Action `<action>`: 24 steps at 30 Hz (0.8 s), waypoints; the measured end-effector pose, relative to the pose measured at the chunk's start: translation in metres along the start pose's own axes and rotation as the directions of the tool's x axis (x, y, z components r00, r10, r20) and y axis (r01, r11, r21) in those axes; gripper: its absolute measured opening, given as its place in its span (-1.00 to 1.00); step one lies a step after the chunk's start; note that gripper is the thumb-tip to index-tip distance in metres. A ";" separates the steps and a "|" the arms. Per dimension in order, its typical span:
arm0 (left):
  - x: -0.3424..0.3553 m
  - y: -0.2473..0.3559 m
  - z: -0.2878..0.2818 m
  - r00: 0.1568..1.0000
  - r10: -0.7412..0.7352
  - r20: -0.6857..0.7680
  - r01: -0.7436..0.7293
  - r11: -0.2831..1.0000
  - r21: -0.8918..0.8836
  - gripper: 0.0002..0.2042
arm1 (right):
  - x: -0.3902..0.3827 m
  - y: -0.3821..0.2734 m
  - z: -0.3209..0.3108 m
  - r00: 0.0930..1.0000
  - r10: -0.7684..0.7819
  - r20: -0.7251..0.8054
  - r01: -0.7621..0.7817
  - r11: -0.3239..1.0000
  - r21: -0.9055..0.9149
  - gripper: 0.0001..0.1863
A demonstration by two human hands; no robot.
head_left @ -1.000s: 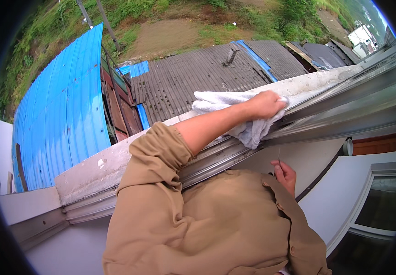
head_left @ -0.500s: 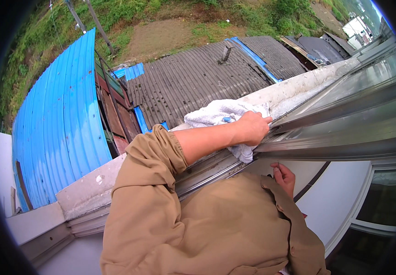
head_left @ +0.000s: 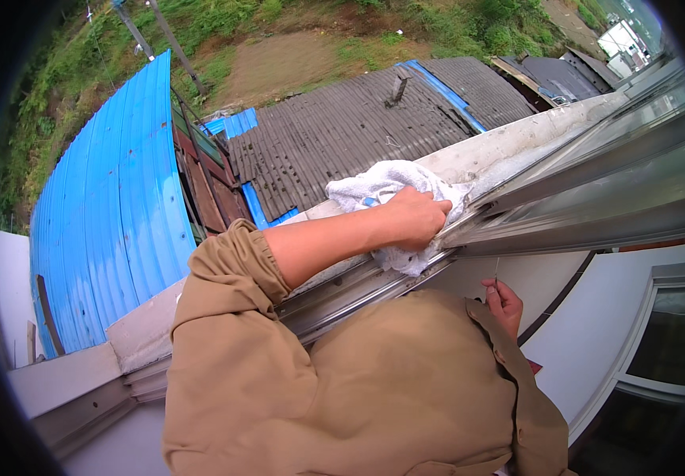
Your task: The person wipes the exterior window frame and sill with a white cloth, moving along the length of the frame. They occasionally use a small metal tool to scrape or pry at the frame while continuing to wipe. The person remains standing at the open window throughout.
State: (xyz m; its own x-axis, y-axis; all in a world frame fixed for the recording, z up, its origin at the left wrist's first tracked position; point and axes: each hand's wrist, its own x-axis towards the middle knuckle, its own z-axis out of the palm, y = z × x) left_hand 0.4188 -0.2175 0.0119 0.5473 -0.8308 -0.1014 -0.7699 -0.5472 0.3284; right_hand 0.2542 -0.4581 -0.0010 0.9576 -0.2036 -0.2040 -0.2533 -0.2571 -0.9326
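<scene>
My left hand [head_left: 422,220] is closed on a white terry cloth [head_left: 370,186], pressing it against the metal window track [head_left: 358,290]. A small blue patch shows among the cloth's folds. My left arm, in a rolled tan sleeve, reaches across the sill [head_left: 521,135]. Lower on the right, beside the front of my tan shirt, my right hand [head_left: 504,305] is pinched on a thin upright wire-like piece [head_left: 497,268], too fine to make out clearly.
Aluminium sliding window frames [head_left: 588,198] run along the right. Outside and below lie a blue metal roof [head_left: 104,206], a grey corrugated roof [head_left: 327,131], poles and a weedy slope. A white wall and framed glass [head_left: 668,333] are at the lower right.
My left hand and the cloth have moved left and down along the sill and track. My right hand stays in much the same place, pinched.
</scene>
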 end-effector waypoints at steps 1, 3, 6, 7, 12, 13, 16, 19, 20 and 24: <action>-0.011 0.001 0.001 1.000 -0.012 0.011 0.012 1.000 -0.002 -0.86 | 0.000 0.001 0.001 1.000 -0.003 -0.001 0.003 1.000 -0.008 -0.82; -0.037 0.005 -0.003 0.999 -0.037 0.022 0.037 0.999 -0.010 -0.86 | 0.000 0.000 0.001 1.000 -0.019 0.005 0.019 1.000 -0.023 -0.82; -0.073 0.009 -0.001 0.995 -0.094 0.035 0.093 0.996 0.012 -0.85 | -0.001 -0.003 0.003 0.999 -0.034 0.034 0.035 0.999 -0.023 -0.82; -0.085 0.011 0.000 0.994 -0.109 0.027 0.108 0.994 0.022 -0.85 | -0.002 -0.005 0.003 0.999 -0.026 0.045 0.026 1.000 -0.013 -0.81; -0.135 0.024 -0.011 0.956 -0.249 0.153 0.245 0.968 0.050 -0.75 | 0.000 0.000 0.003 0.996 -0.013 0.091 0.012 1.000 0.008 -0.81; -0.143 0.026 -0.010 0.951 -0.276 0.138 0.272 0.961 0.047 -0.74 | -0.002 -0.003 0.004 0.994 0.014 0.105 -0.017 1.000 0.026 -0.81; -0.162 0.036 -0.006 0.939 -0.331 0.090 0.324 0.942 0.081 -0.70 | -0.003 -0.004 0.007 0.985 0.050 0.167 -0.056 0.998 0.031 -0.81; -0.169 0.044 -0.016 0.915 -0.381 0.134 0.370 0.924 0.097 -0.69 | -0.003 0.000 0.007 0.976 0.032 0.217 -0.039 0.999 0.028 -0.82; -0.174 0.041 -0.010 0.913 -0.393 0.112 0.390 0.920 0.045 -0.72 | -0.003 0.002 0.008 0.973 0.020 0.231 -0.029 0.999 0.033 -0.82; -0.197 0.028 -0.011 0.880 -0.451 0.149 0.475 0.839 -0.264 -0.74 | -0.005 0.002 0.008 0.975 0.022 0.221 -0.031 0.999 0.038 -0.82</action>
State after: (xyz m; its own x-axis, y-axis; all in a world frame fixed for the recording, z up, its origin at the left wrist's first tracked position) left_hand 0.2931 -0.0680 0.0514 0.7798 -0.4996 -0.3773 -0.2996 -0.8270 0.4758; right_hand 0.2498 -0.4500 -0.0047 0.9585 0.0047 -0.2852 -0.2776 -0.2142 -0.9365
